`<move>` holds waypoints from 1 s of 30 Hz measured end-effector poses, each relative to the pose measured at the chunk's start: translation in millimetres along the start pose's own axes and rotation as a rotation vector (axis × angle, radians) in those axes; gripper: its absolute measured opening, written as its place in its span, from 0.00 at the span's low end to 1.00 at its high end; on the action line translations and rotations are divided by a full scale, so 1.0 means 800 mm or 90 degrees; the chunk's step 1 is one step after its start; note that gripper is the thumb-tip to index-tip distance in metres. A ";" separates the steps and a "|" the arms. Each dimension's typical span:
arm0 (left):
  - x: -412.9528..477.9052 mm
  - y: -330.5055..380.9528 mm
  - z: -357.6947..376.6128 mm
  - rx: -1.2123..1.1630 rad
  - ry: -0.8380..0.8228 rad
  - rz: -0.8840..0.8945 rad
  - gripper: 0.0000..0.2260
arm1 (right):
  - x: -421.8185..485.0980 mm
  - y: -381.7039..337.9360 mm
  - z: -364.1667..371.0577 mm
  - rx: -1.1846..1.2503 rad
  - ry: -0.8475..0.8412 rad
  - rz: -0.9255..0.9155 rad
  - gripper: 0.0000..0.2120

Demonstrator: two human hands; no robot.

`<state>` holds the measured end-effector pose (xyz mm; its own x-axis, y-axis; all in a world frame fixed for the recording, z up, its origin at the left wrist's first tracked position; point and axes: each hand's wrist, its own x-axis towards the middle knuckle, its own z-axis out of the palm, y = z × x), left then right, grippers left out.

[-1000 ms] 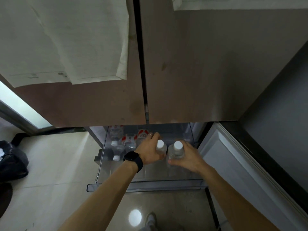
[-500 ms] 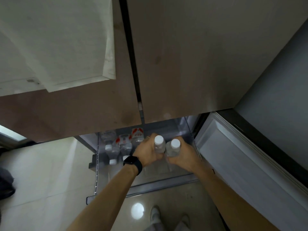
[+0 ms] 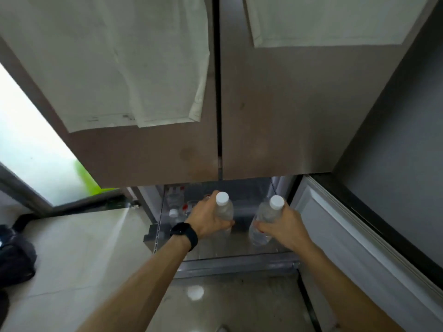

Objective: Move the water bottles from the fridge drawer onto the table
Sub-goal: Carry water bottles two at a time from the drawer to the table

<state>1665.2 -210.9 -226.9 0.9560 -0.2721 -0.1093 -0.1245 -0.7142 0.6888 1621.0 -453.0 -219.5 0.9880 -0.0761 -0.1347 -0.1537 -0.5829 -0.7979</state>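
Two water bottles — one clasped in left hand, one in right hand — over fridge drawer.

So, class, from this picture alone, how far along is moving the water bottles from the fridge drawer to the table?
Done: the fridge drawer is pulled open; no table shows, so no delivery can be confirmed. In hand: the left hand grips one bottle, the right hand grips a second bottle, both held over the drawer. Left: carrying these away, and the other bottles at the drawer's left side.
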 end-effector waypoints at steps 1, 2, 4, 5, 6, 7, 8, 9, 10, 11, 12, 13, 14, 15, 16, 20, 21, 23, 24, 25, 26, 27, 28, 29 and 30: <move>-0.014 0.011 -0.013 0.014 0.024 0.004 0.27 | -0.007 -0.012 -0.009 -0.002 -0.009 -0.022 0.28; -0.029 0.021 -0.024 0.024 0.053 0.008 0.27 | -0.016 -0.024 -0.016 -0.008 -0.014 -0.049 0.27; -0.066 0.041 -0.042 0.044 0.116 0.015 0.25 | -0.037 -0.048 -0.025 -0.024 -0.022 -0.105 0.26; -0.088 0.052 -0.050 0.052 0.149 0.018 0.25 | -0.051 -0.061 -0.028 -0.029 -0.028 -0.131 0.26; -0.111 0.062 -0.056 0.053 0.180 0.020 0.25 | -0.064 -0.073 -0.029 -0.031 -0.037 -0.157 0.27; -0.133 0.071 -0.062 0.048 0.208 0.022 0.26 | -0.075 -0.082 -0.028 -0.028 -0.044 -0.174 0.27; -0.157 0.078 -0.067 0.037 0.233 0.020 0.26 | -0.087 -0.091 -0.026 -0.023 -0.053 -0.192 0.26; -0.184 0.081 -0.070 0.021 0.252 0.014 0.27 | -0.101 -0.098 -0.021 -0.020 -0.067 -0.210 0.26; -0.214 0.080 -0.072 -0.002 0.266 0.000 0.27 | -0.117 -0.103 -0.013 -0.020 -0.085 -0.230 0.26; -0.246 0.078 -0.073 -0.023 0.284 -0.020 0.26 | -0.135 -0.109 -0.003 -0.020 -0.107 -0.251 0.26; -0.277 0.073 -0.074 -0.032 0.309 -0.045 0.25 | -0.153 -0.114 0.010 -0.020 -0.131 -0.268 0.27; -0.309 0.069 -0.074 -0.032 0.335 -0.071 0.25 | -0.171 -0.118 0.023 -0.016 -0.157 -0.280 0.27; -0.341 0.065 -0.073 -0.026 0.360 -0.100 0.24 | -0.189 -0.123 0.037 -0.017 -0.188 -0.290 0.28; -0.374 0.061 -0.070 -0.016 0.382 -0.131 0.24 | -0.208 -0.129 0.051 -0.022 -0.222 -0.301 0.28; -0.407 0.057 -0.067 -0.001 0.397 -0.161 0.24 | -0.227 -0.135 0.067 -0.035 -0.257 -0.318 0.28; -0.540 0.030 -0.055 0.043 0.432 -0.281 0.26 | -0.307 -0.164 0.133 -0.077 -0.386 -0.388 0.24; -0.576 0.024 -0.050 0.045 0.448 -0.311 0.26 | -0.330 -0.171 0.150 -0.085 -0.413 -0.405 0.24; -0.648 0.015 -0.039 0.054 0.482 -0.361 0.26 | -0.380 -0.185 0.183 -0.103 -0.462 -0.444 0.25; -0.683 0.013 -0.034 0.060 0.495 -0.385 0.26 | -0.407 -0.193 0.198 -0.109 -0.484 -0.467 0.26; -0.719 0.013 -0.028 0.062 0.509 -0.408 0.27 | -0.435 -0.200 0.214 -0.111 -0.507 -0.489 0.26; -0.755 0.013 -0.022 0.061 0.523 -0.432 0.27 | -0.464 -0.207 0.228 -0.112 -0.530 -0.508 0.26; -0.791 0.013 -0.015 0.061 0.537 -0.455 0.28 | -0.494 -0.213 0.241 -0.109 -0.553 -0.524 0.26; -0.825 0.014 -0.008 0.061 0.552 -0.476 0.28 | -0.524 -0.218 0.253 -0.107 -0.576 -0.541 0.26; -0.860 0.015 0.000 0.059 0.570 -0.498 0.28 | -0.555 -0.223 0.264 -0.104 -0.598 -0.560 0.26; -0.894 0.018 0.007 0.058 0.589 -0.519 0.29 | -0.588 -0.227 0.275 -0.104 -0.622 -0.577 0.27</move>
<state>977.8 -30.2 -143.0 0.5858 0.8055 0.0898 0.6130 -0.5129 0.6010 1180.7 -132.9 -140.3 0.3108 0.9504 -0.0156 0.6149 -0.2135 -0.7592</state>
